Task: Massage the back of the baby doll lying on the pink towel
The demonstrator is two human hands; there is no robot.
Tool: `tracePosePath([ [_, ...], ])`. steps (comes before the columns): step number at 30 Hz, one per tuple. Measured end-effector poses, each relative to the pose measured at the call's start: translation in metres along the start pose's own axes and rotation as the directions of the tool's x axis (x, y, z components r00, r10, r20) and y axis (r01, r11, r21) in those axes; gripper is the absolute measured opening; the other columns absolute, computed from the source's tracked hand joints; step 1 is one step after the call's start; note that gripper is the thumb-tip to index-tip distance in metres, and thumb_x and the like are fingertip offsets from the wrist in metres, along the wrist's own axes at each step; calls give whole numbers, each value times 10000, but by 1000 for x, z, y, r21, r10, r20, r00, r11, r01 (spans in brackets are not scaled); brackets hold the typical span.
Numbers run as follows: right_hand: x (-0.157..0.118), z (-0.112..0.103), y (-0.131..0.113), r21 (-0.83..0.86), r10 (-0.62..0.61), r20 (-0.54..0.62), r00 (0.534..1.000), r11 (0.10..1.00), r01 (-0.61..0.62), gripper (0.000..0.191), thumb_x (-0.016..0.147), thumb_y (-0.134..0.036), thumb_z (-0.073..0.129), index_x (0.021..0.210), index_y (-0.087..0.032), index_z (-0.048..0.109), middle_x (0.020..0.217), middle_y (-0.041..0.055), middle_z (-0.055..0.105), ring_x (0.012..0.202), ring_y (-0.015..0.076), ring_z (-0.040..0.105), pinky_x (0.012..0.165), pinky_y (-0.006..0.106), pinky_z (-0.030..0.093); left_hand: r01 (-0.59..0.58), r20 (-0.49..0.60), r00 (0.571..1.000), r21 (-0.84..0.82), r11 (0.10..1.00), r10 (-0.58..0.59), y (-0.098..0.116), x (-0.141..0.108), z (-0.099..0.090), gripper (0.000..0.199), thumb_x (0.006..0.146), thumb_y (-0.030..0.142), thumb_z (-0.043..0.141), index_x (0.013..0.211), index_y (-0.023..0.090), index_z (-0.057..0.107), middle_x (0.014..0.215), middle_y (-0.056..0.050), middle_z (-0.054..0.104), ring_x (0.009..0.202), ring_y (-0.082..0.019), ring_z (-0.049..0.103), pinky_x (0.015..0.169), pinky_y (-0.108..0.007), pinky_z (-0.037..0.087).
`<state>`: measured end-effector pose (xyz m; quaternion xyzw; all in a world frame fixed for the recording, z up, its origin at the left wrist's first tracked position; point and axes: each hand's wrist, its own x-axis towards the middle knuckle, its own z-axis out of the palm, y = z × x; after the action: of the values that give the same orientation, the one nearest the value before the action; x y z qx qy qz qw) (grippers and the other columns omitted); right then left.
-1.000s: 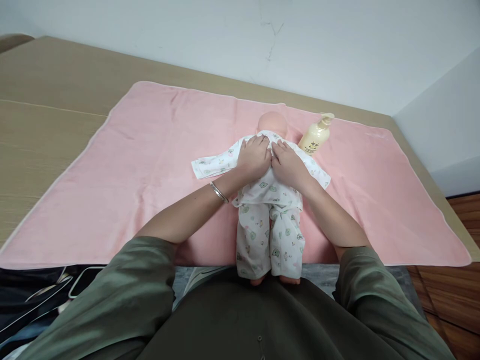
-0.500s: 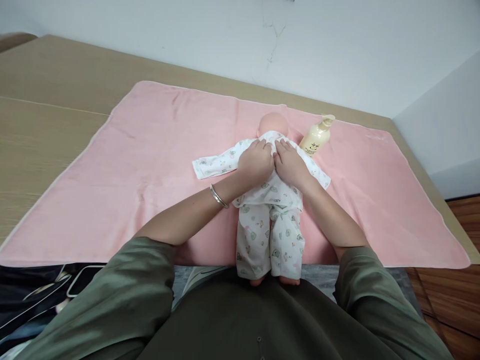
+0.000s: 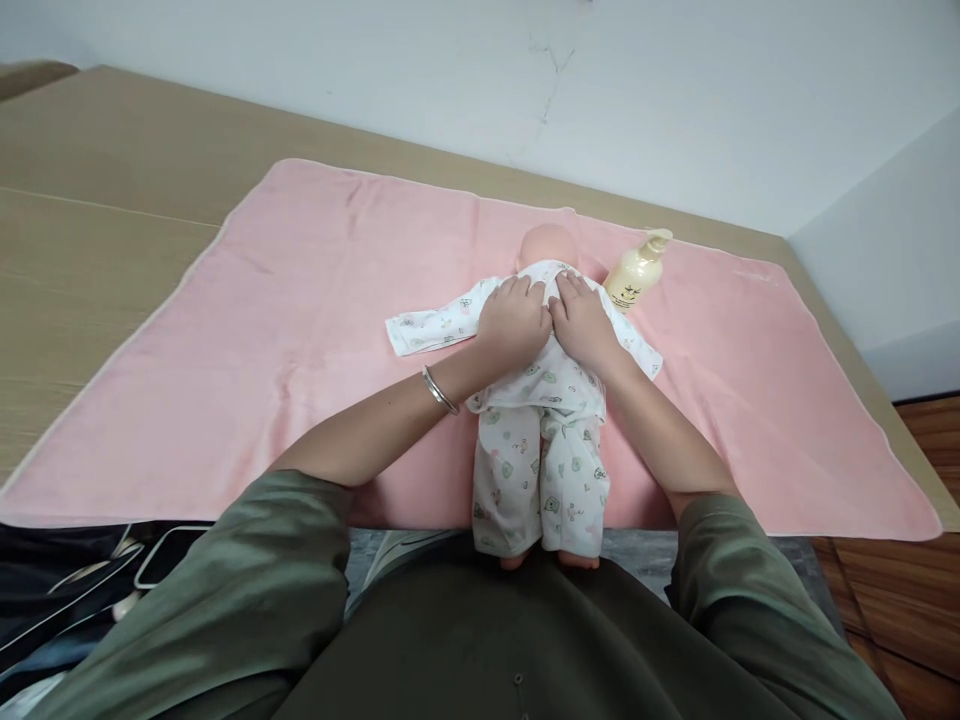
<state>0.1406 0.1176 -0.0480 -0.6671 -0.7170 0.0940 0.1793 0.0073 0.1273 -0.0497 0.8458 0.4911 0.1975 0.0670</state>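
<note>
- Found doll (image 3: 547, 390) lying back up on pink blanket (image 3: 352, 300), head toward wall (image 3: 337, 60), feet (image 3: 579, 562) past near edge of blanket.
- Noted left hand (image 3: 514, 322) and right hand (image 3: 585, 325) close together, laid palm down on doll's upper back, fingers unclenched and pointing toward head.
- Cannot tell whether thumbs touch.
- Observed white patterned top and trousers (image 3: 506, 480) on doll, sleeves spread to both sides.
- Recorded cream pump bottle (image 3: 636, 275) on blanket, just beside right-side sleeve.
- Noted silver bangle (image 3: 440, 391) on left wrist.
- Observed wood-toned surface (image 3: 112, 150) beneath blanket.
</note>
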Motion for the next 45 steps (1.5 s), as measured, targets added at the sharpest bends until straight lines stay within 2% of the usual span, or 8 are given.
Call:
tracePosePath([
  [5, -15, -1, -13, -102, -94, 7, 996, 990, 94, 562, 945, -186, 299, 1440, 30, 453, 1499, 249, 463, 1445, 346, 398, 1218, 521, 298, 52, 3, 999, -140, 989, -52, -15, 12, 9, 481, 918, 227, 369, 1338, 68, 544, 1415, -172, 559, 1333, -323, 491, 1204, -499, 335],
  [8, -14, -5, -13, -87, -124, -2, 992, 988, 124, 542, 935, -171, 306, 1410, -7, 509, 1461, 212, 523, 1423, 316, 437, 1223, 489, 305, 47, -45, 997, -160, 986, -55, -17, 12, 18, 496, 917, 228, 364, 1358, 69, 529, 1464, -159, 527, 1388, -309, 443, 1237, -490, 286],
  [12, -2, -2, -2, -11, -103, -26, 994, 995, 103, 538, 944, -185, 329, 1434, -61, 510, 1513, 164, 483, 1445, 284, 412, 1223, 448, 311, 49, -57, 997, -170, 984, -60, -15, 9, 21, 503, 931, 239, 363, 1382, 76, 514, 1475, -158, 520, 1396, -299, 442, 1246, -489, 269],
  [22, 2, 13, 5, 46, -45, -85, 995, 998, 49, 536, 959, -229, 307, 1447, -125, 503, 1547, 117, 449, 1478, 263, 361, 1230, 510, 270, 47, -72, 996, -169, 985, -60, -15, 8, 22, 481, 943, 244, 350, 1365, 103, 534, 1459, -145, 537, 1388, -291, 450, 1240, -490, 278],
  [30, 8, -1, 17, 28, -190, 61, 980, 982, 188, 562, 959, -305, 384, 1481, -104, 441, 1597, 159, 354, 1514, 293, 285, 1244, 520, 228, 74, -44, 996, -183, 980, -83, -12, 6, 19, 502, 920, 209, 352, 1385, 109, 509, 1454, -134, 534, 1391, -290, 437, 1246, -501, 260],
  [35, 3, 0, 9, -27, -108, 39, 993, 994, 109, 566, 968, -260, 329, 1494, -67, 406, 1599, 205, 326, 1504, 339, 290, 1226, 594, 211, 110, -37, 992, -203, 973, -120, -9, 4, 16, 491, 914, 219, 359, 1363, 121, 529, 1418, -152, 548, 1349, -297, 467, 1219, -536, 291],
  [39, 1, 3, 4, -29, -111, 33, 993, 993, 112, 561, 975, -265, 309, 1495, -77, 399, 1592, 213, 335, 1498, 341, 299, 1205, 620, 239, 101, -63, 991, -205, 974, -116, -9, 5, 16, 472, 908, 219, 362, 1337, 145, 545, 1381, -150, 568, 1322, -306, 482, 1194, -561, 313],
  [45, 5, -8, 12, -21, -141, 92, 986, 989, 144, 574, 977, -279, 329, 1503, -54, 385, 1591, 215, 336, 1506, 337, 285, 1223, 575, 245, 126, -27, 991, -157, 980, -131, -2, 0, 13, 486, 926, 198, 339, 1374, 107, 506, 1411, -173, 538, 1342, -323, 458, 1186, -563, 311],
])
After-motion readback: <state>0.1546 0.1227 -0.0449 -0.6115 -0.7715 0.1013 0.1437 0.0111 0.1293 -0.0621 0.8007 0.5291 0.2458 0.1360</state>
